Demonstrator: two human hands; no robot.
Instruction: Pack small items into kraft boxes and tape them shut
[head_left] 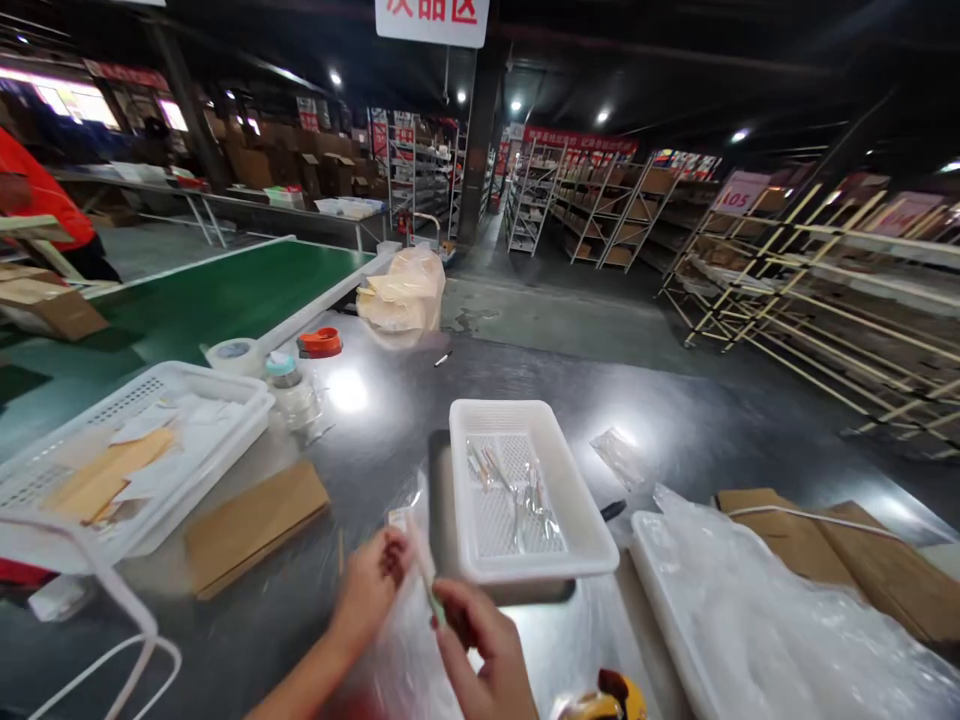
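My left hand (373, 580) has its fingers curled and closed on a clear plastic bag (415, 500) above the near part of the dark table. Close beside it, my right hand (484, 650) pinches a slim stick-like item (435, 603) with a pale green end. The item's upper part is blurred against the bag, and I cannot tell how far inside it lies. Just beyond my hands stands a white plastic basket (581, 545) with a mesh bottom. Several thin items in clear wrappers (529, 510) lie in it.
Left are a white tray of papers (255, 395), a brown cardboard piece (255, 525), tape rolls (234, 352) and an orange tape dispenser (321, 342). Plastic bags (795, 610) fill a tray at right. A yellow-black object (607, 698) sits at the near edge. A person in orange (37, 195) is far left.
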